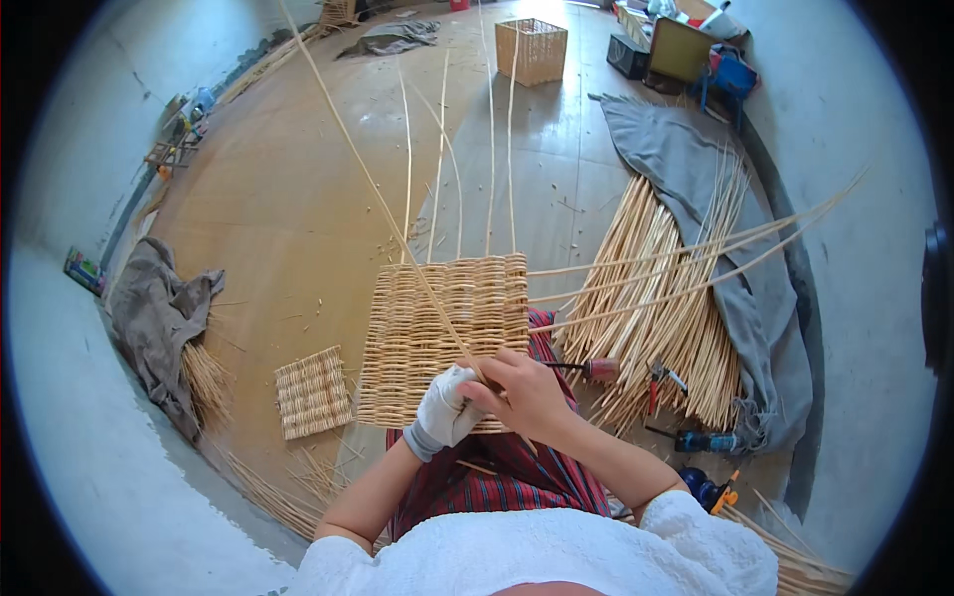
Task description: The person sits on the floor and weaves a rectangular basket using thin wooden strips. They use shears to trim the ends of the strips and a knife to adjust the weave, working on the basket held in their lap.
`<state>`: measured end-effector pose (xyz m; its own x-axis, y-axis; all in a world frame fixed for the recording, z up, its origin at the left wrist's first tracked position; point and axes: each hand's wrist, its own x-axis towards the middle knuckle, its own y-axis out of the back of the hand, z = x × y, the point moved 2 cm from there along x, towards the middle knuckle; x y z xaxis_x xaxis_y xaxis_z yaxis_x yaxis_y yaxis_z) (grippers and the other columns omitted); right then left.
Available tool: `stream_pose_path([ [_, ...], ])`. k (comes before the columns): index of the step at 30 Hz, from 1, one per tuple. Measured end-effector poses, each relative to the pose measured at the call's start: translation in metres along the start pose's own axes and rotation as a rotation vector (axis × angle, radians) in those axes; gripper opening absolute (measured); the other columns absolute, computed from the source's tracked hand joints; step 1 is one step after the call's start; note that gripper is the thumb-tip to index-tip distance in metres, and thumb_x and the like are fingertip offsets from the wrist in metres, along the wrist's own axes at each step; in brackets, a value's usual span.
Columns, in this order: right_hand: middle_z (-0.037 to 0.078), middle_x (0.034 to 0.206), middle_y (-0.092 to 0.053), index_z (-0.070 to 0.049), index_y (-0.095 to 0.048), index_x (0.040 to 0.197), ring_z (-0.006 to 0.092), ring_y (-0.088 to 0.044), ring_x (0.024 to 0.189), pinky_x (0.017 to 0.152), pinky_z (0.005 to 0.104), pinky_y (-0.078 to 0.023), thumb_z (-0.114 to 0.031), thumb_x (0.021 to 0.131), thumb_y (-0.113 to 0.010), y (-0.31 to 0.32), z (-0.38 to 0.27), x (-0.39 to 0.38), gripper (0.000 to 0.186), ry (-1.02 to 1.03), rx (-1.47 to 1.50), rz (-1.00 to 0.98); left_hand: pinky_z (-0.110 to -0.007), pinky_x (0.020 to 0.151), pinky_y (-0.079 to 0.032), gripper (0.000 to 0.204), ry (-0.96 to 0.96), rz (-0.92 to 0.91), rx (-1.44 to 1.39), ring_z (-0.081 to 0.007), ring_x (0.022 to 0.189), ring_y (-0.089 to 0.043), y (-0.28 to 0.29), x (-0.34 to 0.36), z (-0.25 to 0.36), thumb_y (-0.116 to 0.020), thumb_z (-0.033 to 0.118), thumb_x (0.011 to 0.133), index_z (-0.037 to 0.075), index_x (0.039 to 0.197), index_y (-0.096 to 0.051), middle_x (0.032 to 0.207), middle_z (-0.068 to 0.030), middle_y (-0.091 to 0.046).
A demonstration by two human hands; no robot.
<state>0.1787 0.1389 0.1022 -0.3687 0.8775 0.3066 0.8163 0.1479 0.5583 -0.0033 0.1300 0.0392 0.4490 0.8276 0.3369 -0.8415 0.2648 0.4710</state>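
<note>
A square woven wicker panel point(422, 328) rests on my lap over a red striped cloth point(477, 489). Several thin rods stick out from its far edge, and three bend away from its right edge. My left hand point(449, 407), in a white glove, is closed near the panel's near edge. Bare, my right hand point(527, 393) meets it with bent fingers. Between them both hands grip a long pale wicker rod point(383, 204) that slants to the far left across the panel. Their fingertips partly hide its lower end. Beside my right hand lies a red-handled awl point(600, 370).
A smaller woven square point(313, 392) lies on the floor at left, near a grey cloth point(159, 323) over rods. To the right are a rod bundle point(646, 308), a blue-grey cloth point(760, 328), pliers point(653, 385) and a blue power tool point(706, 441). A wicker box point(532, 55) stands far off.
</note>
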Motion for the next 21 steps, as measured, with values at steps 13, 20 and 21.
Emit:
stream_pose_path([
  [13,0.005,0.098,-0.063,-0.004,-0.06,0.097,0.0125,-0.058,0.083,0.071,0.0254,-0.047,-0.029,0.112,-0.055,0.079,0.044,-0.007,0.029,0.207,0.479,0.552,-0.056,0.132,-0.007,0.133,-0.035,-0.423,0.609,-0.0412,0.158,-0.028,0.003,0.018,0.023,-0.063,0.091,0.067,0.002,0.162,-0.036,0.167,-0.0244,-0.035],
  [20,0.009,0.106,-0.079,0.001,-0.078,0.111,0.0136,-0.071,0.1,0.087,0.0288,-0.055,-0.009,0.102,-0.07,0.105,0.087,-0.069,0.015,-0.446,0.564,0.109,-0.054,0.133,-0.009,0.132,0.03,-0.344,0.63,-0.0386,0.158,-0.029,0.013,0.0,0.003,-0.067,0.089,0.067,0.003,0.162,-0.036,0.167,-0.0216,-0.036],
  [21,0.01,0.107,-0.079,0.0,-0.079,0.112,0.0139,-0.071,0.098,0.089,0.0284,-0.055,-0.011,0.103,-0.069,0.111,0.09,-0.076,0.017,-0.486,0.554,0.161,-0.055,0.133,-0.009,0.133,0.018,-0.363,0.636,-0.0385,0.158,-0.029,0.016,0.001,0.002,-0.067,0.089,0.066,0.003,0.162,-0.036,0.167,-0.0215,-0.036],
])
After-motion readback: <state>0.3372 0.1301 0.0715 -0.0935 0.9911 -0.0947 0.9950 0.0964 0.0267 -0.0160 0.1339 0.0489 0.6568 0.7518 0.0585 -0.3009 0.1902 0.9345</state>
